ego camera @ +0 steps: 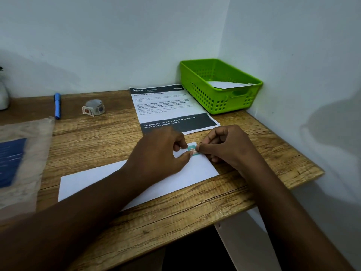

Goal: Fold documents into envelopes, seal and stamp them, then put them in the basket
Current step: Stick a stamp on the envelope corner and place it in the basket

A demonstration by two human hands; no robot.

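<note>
A white envelope point(101, 182) lies flat on the wooden desk point(175, 222), slanting from lower left to upper right. At its upper right corner sits a small teal stamp point(191, 148). My left hand point(160, 155) crosses over the envelope and pinches the stamp's left side with thumb and forefinger. From the right, my right hand point(226, 145) pinches the stamp's other edge, its fingers curled. A printed document point(166, 106) lies behind the hands. The green basket point(197, 83) stands in the back right corner with a white envelope point(228, 84) inside.
A roll of stamps point(94, 107) and a blue pen point(57, 105) lie at the back left. A clear plastic sleeve with a blue sheet point(17, 157) covers the left side. Walls close in behind and on the right; the desk's right edge is near my right arm.
</note>
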